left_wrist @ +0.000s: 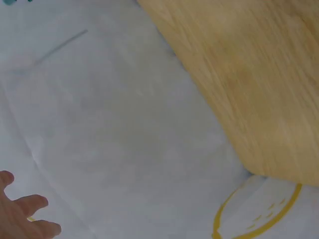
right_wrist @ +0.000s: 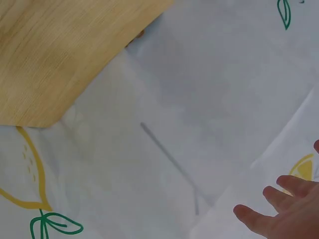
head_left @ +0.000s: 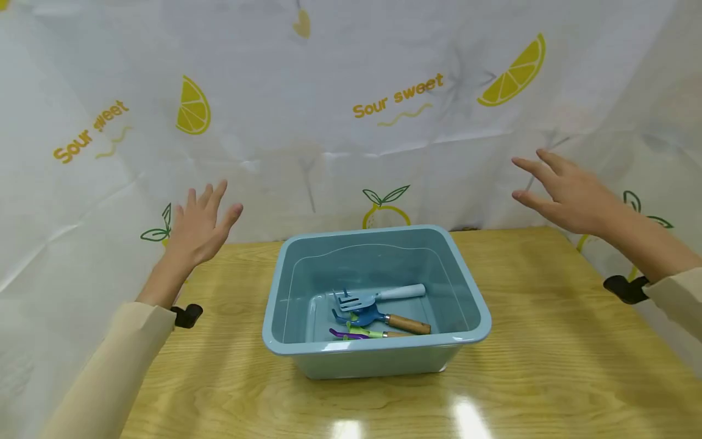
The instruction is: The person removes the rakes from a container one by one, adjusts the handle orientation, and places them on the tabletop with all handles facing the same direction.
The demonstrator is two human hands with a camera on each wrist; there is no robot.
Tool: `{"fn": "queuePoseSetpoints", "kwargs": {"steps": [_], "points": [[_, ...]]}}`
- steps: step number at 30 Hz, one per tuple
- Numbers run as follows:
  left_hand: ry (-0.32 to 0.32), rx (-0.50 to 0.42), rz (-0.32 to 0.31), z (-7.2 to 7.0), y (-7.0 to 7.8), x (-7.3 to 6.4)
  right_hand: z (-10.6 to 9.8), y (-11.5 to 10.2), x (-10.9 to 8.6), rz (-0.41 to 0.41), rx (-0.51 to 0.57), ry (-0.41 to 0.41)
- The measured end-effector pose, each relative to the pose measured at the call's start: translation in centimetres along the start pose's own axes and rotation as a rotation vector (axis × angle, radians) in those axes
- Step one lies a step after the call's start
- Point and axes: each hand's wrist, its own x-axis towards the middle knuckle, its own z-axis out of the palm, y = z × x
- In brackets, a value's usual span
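A blue-grey plastic basin (head_left: 378, 347) stands on the wooden table in the head view. Inside it lie several small garden tools: a light-blue hand fork (head_left: 400, 292) with a pale handle, a blue tool (head_left: 408, 324) with a wooden handle, a green tool (head_left: 378, 333) and a purple piece (head_left: 342, 333), partly hidden by the front rim. My left hand (head_left: 198, 230) is raised to the left of the basin, fingers spread, holding nothing. Up on the right, my right hand (head_left: 570, 192) is also spread and holds nothing. Both hands are apart from the basin.
The wooden table (head_left: 219, 378) reaches back to a white curtain (head_left: 340, 140) printed with lemons and lettering, which also hangs along both sides. Black straps (head_left: 187, 316) sit on both wrists. The table's rounded corner (left_wrist: 251, 164) shows in the left wrist view.
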Motion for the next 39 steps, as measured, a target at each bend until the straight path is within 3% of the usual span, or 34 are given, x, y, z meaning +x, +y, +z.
{"fn": "queuePoseSetpoints", "kwargs": {"steps": [12, 22, 31, 39], "points": [[-0.064, -0.321, 0.023, 2.9, 2.1, -3.0, -0.1, -3.6, -1.0, -0.076, 0.068, -0.046], [-0.146, -0.632, 0.077, 5.4, 4.3, -4.5, -0.2, -6.7, -1.1, -0.128, 0.067, -0.084], [-0.207, -0.919, 0.027, 7.2, 6.4, -6.0, -0.4, -9.2, -1.0, -0.219, 0.074, -0.067], [-0.288, -0.993, 0.046, 9.0, 7.7, -7.6, -0.1, -11.6, -0.6, -0.284, 0.089, -0.128]]}}
